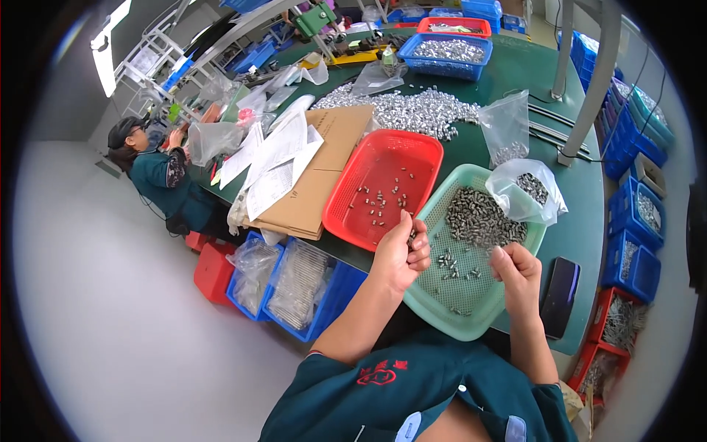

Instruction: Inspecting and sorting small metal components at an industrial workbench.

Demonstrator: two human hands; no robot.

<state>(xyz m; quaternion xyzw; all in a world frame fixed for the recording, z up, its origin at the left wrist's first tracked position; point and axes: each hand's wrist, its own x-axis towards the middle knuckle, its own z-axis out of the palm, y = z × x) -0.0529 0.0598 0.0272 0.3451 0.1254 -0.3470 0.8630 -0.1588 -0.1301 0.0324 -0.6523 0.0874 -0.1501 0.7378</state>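
Note:
My left hand (401, 256) is closed over the near right corner of the red basket (345, 173), with small metal fittings (412, 238) partly showing between its curled fingers. Over the right side of the green basket (475, 324), my right hand (520, 274) is closed, thumb against forefinger; what it pinches, if anything, is too small to make out. Dark grey cylindrical fittings (482, 217) lie heaped in the green basket, with several looser ones nearer me. A thin scatter of similar pieces (379, 202) covers part of the red basket's floor.
An open plastic bag (508, 193) of fittings rests on the green basket's far right rim. A phone (561, 295) lies to its right. Flattened cardboard (309, 193) and papers (276, 158) sit at left; shiny parts (420, 110) spread behind. A co-worker (173, 173) is at far left.

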